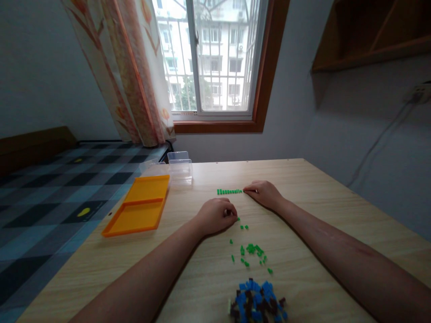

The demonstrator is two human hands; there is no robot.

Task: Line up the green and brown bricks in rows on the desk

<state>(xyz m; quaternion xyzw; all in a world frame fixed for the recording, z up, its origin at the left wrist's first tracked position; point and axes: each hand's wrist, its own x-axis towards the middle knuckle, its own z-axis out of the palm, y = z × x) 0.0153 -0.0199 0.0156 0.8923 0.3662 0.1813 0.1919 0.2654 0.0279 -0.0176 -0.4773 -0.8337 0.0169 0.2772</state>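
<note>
A neat row of small green building bricks (229, 191) lies on the table, its larger pieces at the left end. At the row's right end, my right hand (266, 194) has its thumb and fingers pinched together, with a speck of green at the tips. My left hand (218, 216) is closed in front of the row, pinching a small green brick (238, 219) that shows at its fingertips. Two loose green bricks (244, 227) lie just nearer, and a scattered group of green bricks (251, 248) lies below them.
A pile of blue and dark brown bricks (257, 301) sits at the near edge of view. On the left of the wooden table (323, 215) lies an orange two-part tray (139, 217), with clear plastic boxes (181, 170) behind it. A bed (43, 197) adjoins the left side.
</note>
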